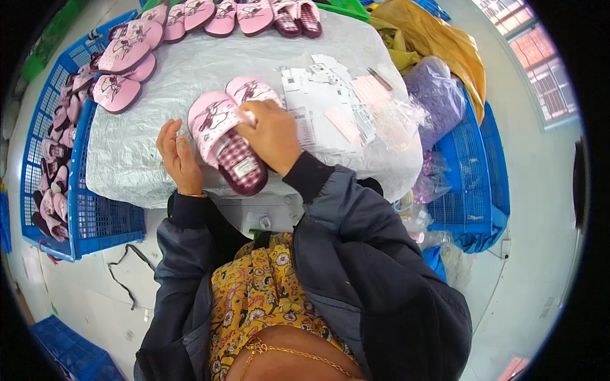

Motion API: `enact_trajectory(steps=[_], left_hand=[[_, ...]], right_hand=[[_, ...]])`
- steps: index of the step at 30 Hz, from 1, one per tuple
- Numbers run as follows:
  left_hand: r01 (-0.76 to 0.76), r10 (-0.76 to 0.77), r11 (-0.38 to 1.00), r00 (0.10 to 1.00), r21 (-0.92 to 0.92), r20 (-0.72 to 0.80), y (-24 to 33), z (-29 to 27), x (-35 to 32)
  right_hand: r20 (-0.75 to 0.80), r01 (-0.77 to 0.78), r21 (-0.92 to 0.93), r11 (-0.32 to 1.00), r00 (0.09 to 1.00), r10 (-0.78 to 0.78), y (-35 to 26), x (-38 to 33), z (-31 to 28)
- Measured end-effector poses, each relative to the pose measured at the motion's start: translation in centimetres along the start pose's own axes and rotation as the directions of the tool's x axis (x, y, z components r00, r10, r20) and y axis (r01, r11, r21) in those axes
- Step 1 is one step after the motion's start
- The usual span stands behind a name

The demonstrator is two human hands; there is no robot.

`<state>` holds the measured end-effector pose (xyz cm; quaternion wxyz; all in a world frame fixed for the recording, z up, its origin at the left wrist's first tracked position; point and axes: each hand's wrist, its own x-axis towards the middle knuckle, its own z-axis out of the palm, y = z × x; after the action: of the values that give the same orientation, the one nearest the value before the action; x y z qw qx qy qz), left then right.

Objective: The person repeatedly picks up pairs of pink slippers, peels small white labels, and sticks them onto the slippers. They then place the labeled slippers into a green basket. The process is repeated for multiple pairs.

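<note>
Right hand [274, 136] closed over pink slipper [222, 143], long axis running toward the body, heel nearest. Left hand [178, 159] open, empty, just left of slipper. Second slipper [249, 89] just beyond.

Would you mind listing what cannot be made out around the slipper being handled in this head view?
- Right hand: its fingertips hide part of the pink slipper strap.
- Second slipper: its heel end is covered by the first slipper and the hand.
- Paper tags: print too small to read.
- Left blue crate: slippers inside are bent by the lens edge, so they cannot be counted.
</note>
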<state>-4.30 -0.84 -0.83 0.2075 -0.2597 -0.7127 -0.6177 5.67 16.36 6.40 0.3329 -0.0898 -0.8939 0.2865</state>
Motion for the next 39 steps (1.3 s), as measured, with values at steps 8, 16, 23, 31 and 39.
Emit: enact_trajectory(steps=[8,16,23,31,39], left_hand=[[0.148,-0.161,0.961,0.986,-0.234,-0.038,-1.3,0.9,-0.2],[0.15,-0.16,0.965,0.987,-0.214,-0.031,-2.1,0.9,-0.1],[0.316,-0.331,0.926,0.943,-0.207,-0.04,0.3,-0.8,1.1],[0.119,-0.062,0.953,0.976,-0.278,0.206,11.8,3.1,0.8],[0.493,-0.217,0.866,0.213,0.087,0.953,15.8,11.1,0.7]], right_hand=[[-0.104,0.029,-0.149,0.988,0.994,-0.045,2.6,-3.4,-5.6],[0.07,-0.217,-0.667,0.713,0.934,0.349,10.3,-6.0,-13.8],[-0.046,-0.246,-0.515,0.821,0.964,0.26,13.0,-7.3,-13.8],[-0.153,0.025,-0.564,0.825,0.979,-0.134,13.2,-8.5,-14.8],[-0.201,0.408,-0.272,0.872,0.862,-0.466,6.8,-11.0,-15.7]])
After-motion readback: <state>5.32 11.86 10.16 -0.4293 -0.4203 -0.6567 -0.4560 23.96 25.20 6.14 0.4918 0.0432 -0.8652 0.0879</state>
